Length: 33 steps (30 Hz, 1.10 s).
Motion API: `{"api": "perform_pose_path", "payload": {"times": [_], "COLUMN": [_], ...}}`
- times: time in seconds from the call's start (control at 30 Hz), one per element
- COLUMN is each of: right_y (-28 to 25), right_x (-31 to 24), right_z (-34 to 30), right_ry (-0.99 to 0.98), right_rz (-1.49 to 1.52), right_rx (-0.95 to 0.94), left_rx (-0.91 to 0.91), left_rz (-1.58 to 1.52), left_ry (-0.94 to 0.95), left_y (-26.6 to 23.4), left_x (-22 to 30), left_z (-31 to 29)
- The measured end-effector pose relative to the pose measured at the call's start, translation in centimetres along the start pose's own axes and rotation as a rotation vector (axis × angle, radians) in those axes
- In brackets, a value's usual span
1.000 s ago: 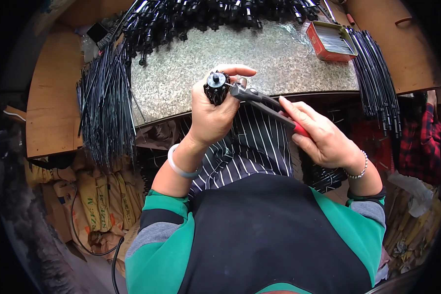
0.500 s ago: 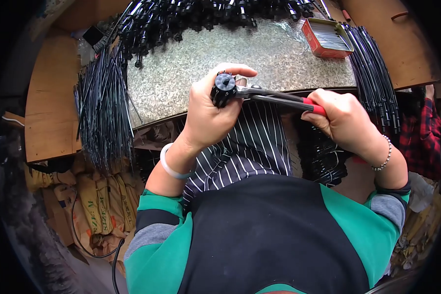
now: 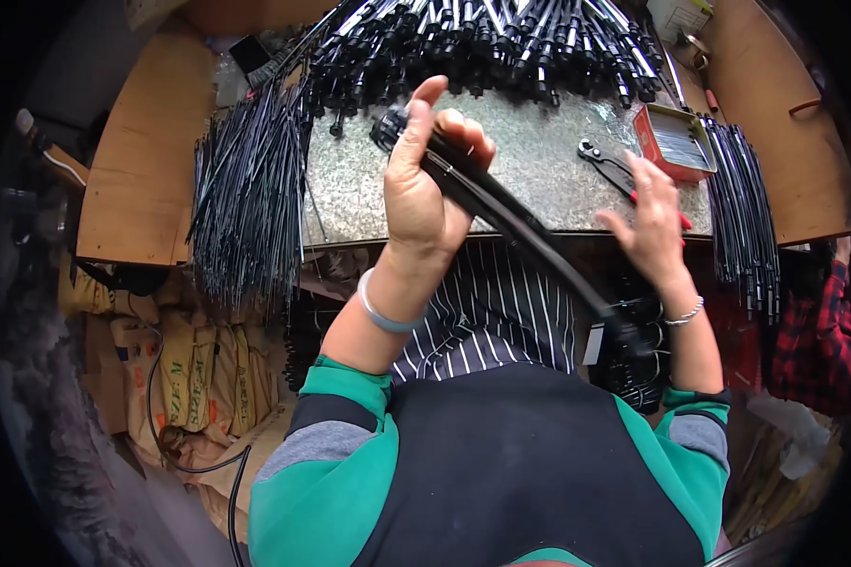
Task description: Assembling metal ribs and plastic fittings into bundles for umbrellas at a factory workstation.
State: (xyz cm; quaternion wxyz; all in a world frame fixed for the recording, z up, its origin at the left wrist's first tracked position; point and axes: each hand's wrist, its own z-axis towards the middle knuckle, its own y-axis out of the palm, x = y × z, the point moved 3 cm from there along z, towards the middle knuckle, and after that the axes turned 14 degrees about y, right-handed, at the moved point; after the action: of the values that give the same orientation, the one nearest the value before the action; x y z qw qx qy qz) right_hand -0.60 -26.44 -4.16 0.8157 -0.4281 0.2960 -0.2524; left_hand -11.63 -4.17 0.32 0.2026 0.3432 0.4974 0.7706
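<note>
While the left hand [image 3: 424,197] curls around the upper part of a black umbrella-like frame [image 3: 515,220], its long axis slants down rightward past the front edge of the speckled bench [image 3: 357,189], its blurred lower end nearer the right hand [image 3: 654,222]. Fingers spread, the right hand grips nothing; red-handled pincers [image 3: 613,172] lie partly behind it, contact unclear. Beyond stands a red box [image 3: 676,169].
</note>
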Motion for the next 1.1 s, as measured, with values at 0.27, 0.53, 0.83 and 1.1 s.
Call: {"api": "perform_pose_path", "payload": {"times": [0.27, 0.53, 0.83, 1.1], "right_y": [-1.9, -0.8, -2.8, -3.2], "right_x": [-9.4, -11.5, -10.6, -11.7], "right_z": [6.0, 7.0, 4.7, 6.0], "right_ry": [0.077, -0.093, -0.142, 0.289], "right_rz": [1.614, 1.124, 0.698, 1.26], "right_rx": [-0.063, -0.373, 0.571, -0.254], "left_rx": [-0.404, -0.684, -0.552, -0.726], "left_rz": [0.644, 1.144, 0.951, 0.891], "left_ry": [-0.613, 0.684, 0.591, 0.263], "left_y": [-0.9, 6.0, 6.7, 7.5], "left_x": [-4.8, 0.5, 1.0, 1.5], "left_z": [-6.5, 0.3, 2.3, 3.1]}}
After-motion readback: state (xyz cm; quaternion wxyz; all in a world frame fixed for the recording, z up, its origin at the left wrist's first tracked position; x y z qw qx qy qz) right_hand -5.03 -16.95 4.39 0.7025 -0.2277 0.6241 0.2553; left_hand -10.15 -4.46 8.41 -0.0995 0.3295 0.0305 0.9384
